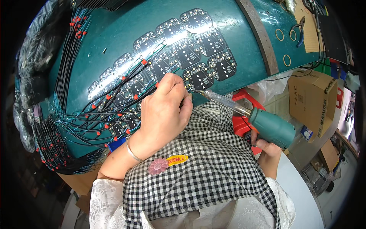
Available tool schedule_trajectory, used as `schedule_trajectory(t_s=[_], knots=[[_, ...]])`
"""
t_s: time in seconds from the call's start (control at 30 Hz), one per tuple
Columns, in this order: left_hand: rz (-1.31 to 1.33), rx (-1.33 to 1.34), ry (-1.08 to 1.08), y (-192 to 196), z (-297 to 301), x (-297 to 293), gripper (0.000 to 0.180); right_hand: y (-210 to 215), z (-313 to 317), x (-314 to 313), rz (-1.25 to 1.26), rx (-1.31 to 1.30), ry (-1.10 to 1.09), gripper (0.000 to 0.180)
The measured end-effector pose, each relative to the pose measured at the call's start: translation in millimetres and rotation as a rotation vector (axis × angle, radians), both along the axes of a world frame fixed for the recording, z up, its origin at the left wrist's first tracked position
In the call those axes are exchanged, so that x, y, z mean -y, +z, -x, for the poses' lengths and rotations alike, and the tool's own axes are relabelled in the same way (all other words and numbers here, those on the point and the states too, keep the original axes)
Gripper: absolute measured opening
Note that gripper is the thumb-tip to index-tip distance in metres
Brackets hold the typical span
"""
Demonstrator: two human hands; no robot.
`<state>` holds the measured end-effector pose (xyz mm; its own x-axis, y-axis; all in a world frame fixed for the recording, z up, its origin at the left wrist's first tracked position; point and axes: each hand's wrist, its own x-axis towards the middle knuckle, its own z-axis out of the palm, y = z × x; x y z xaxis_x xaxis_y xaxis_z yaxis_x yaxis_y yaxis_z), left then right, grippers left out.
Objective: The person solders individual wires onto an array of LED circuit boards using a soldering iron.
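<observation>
My right hand (267, 148) grips a soldering gun with a green body (272, 128), one finger by its orange trigger. Its metal tube slants up and left, and the tip reaches the near edge of a panel of black circuit boards (198, 78). Close to that tip, the fingers of my left hand (166, 108) are pinched together at the panel's edge; what they hold is hidden. Black cables with red pieces (135, 97) run from the left across the boards and pass beside and behind this hand. Thin green wires (154, 49) lie over some boards.
More bundled black cables (66, 72) lie at the left of the green table mat (114, 23), beside plastic-wrapped bundles (36, 57). A dark metal bar (259, 36) crosses the right side. Beyond it are pliers (301, 30) and tan rings (280, 35). A cardboard box (310, 101) and red stool (244, 101) stand right.
</observation>
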<state>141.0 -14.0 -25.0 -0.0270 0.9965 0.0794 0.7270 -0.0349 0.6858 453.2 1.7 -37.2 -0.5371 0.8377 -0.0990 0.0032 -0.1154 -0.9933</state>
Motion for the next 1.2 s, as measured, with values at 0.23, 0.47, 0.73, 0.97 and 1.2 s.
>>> schedule_trajectory(t_s=[0.23, 0.47, 0.73, 0.97, 1.2], knots=[[0.034, -0.032, -0.033, 4, 1, -4, 0.011, -13, -5, 2, -0.084, 0.014, 0.047, 0.059], [0.068, -0.040, -0.016, 5, 1, -5, 0.010, -2, 4, -4, 0.041, 0.050, 0.051, 0.024], [0.050, -0.037, -0.034, 4, -1, -3, 0.008, -8, 0, -5, -0.187, 0.126, 0.089, 0.026], [0.132, -0.014, 0.002, 6, -2, -6, 0.012, -2, -1, -1, 0.197, -0.186, -0.170, 0.058], [0.094, -0.068, 0.004, 7, 3, -6, 0.010, -3, 41, -34, -0.011, -0.246, -0.213, 0.068]])
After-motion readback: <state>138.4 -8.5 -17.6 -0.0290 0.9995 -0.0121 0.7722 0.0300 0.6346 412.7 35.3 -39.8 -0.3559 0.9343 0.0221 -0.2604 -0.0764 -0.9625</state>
